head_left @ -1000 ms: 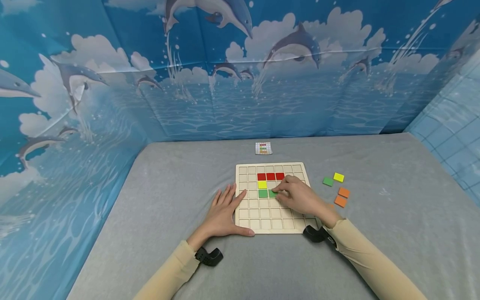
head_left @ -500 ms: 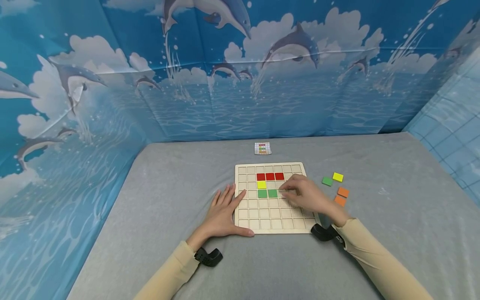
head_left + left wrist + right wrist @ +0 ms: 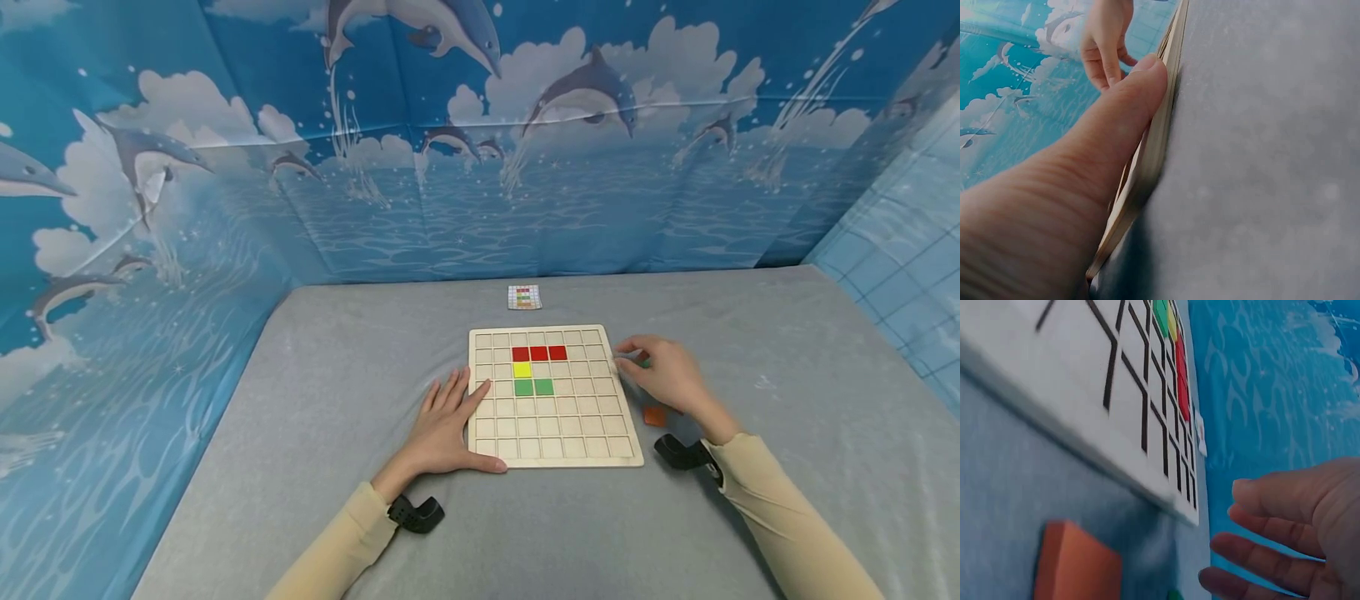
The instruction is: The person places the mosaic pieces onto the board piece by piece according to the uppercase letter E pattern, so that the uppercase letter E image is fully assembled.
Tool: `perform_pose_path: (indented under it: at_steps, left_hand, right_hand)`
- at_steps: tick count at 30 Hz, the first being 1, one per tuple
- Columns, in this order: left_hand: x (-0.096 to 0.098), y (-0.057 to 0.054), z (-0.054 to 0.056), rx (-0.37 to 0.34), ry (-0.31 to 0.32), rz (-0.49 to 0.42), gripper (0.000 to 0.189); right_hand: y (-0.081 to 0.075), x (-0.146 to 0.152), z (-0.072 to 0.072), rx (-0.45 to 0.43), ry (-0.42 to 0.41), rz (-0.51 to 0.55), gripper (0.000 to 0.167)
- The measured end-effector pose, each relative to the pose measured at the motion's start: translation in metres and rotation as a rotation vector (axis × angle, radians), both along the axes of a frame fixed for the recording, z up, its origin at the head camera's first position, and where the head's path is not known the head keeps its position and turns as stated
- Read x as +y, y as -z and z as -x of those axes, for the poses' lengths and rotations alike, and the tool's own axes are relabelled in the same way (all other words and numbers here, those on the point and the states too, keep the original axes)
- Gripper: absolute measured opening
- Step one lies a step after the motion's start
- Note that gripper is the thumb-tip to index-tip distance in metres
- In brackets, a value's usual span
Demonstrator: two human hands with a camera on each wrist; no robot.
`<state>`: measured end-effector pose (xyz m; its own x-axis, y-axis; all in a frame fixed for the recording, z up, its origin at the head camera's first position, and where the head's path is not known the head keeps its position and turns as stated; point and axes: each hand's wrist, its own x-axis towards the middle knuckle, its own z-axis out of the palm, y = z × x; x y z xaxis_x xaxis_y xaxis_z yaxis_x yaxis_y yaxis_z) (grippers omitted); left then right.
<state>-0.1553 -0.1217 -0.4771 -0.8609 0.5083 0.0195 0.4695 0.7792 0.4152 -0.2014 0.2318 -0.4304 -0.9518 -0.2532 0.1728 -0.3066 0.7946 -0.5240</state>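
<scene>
A wooden grid board (image 3: 558,427) lies on the table. In it sit three red tiles (image 3: 538,353) in a row, a yellow tile (image 3: 522,370) below the left one, and two green tiles (image 3: 523,387) below that. My left hand (image 3: 442,429) rests spread on the board's left edge, thumb along the near edge. My right hand (image 3: 670,377) is off the board's right side, above the loose tiles. A green tile (image 3: 646,363) shows between its thumb and fingers; the right wrist view has the fingers (image 3: 1272,515) apart, holding nothing.
An orange tile (image 3: 655,416) lies right of the board, near the right wrist. The other loose tiles are hidden under the right hand. Behind the board lies a small pattern card (image 3: 524,297). A blue dolphin-print curtain (image 3: 480,208) hangs at the table's back.
My right hand has let go of the second green tile in the board and moved right, off the board and over the loose tiles. The left hand stays in place.
</scene>
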Motion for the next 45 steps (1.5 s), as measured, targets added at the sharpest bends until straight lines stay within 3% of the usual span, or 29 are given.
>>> perform_pose_path:
  at_steps: [10,26,38,45]
  left_hand:
    - [0.0,0.0,0.0,-0.004,-0.003,0.008,0.118]
    - [0.0,-0.001,0.0,0.019,0.012,-0.013,0.117]
    - [-0.001,-0.001,0.0,-0.005,0.001,-0.002,0.118]
    - [0.0,-0.001,0.001,-0.006,0.0,0.004,0.117]
  right_hand:
    - [0.002,0.023,0.006,-0.078,0.139,-0.086,0.042]
    - [0.008,0.029,0.006,-0.136,0.205,-0.165,0.029]
    - [0.008,0.018,0.007,-0.166,0.13,-0.105,0.026]
    - [0.007,0.015,0.005,-0.132,0.11,-0.049,0.019]
